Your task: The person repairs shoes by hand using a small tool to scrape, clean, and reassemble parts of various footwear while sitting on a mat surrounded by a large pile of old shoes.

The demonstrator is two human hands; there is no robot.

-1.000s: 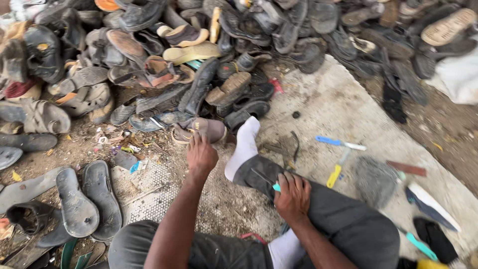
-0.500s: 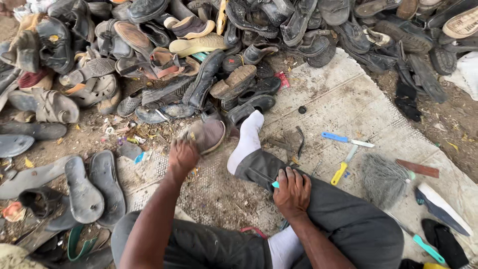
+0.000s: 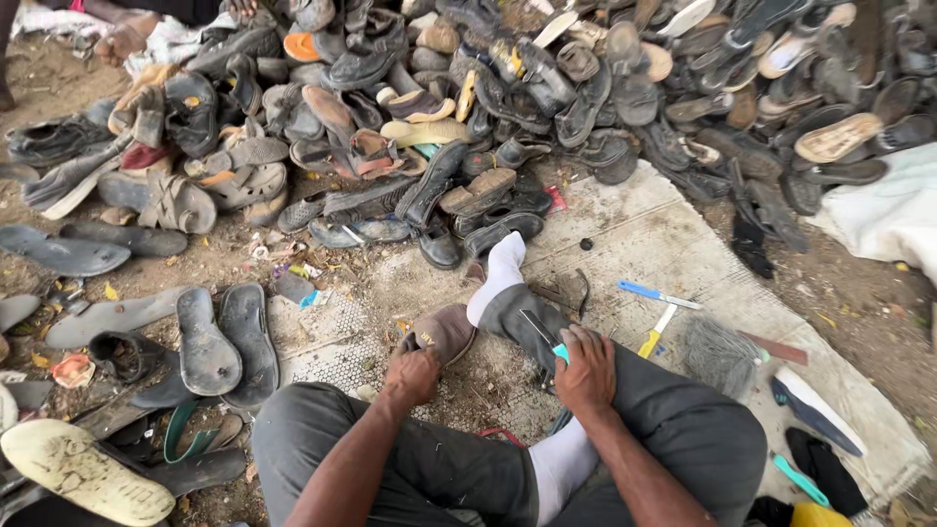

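I see left hand (image 3: pixel 412 376) clenched on brown shoe (image 3: pixel 441 332), beside white sock (image 3: pixel 500 273), near for work. Right hand (image 3: pixel 586 369) grasping teal-handled knife (image 3: pixel 549 342) on trouser leg (image 3: pixel 522 317).

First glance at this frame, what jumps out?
The huge heap of worn shoes and sandals across the whole top of the view. Below it, the person sits on a mat, the left hand gripping a brown shoe near the middle, the right hand resting on the trouser leg with a teal-handled blade. A pair of dark soles lies at left.
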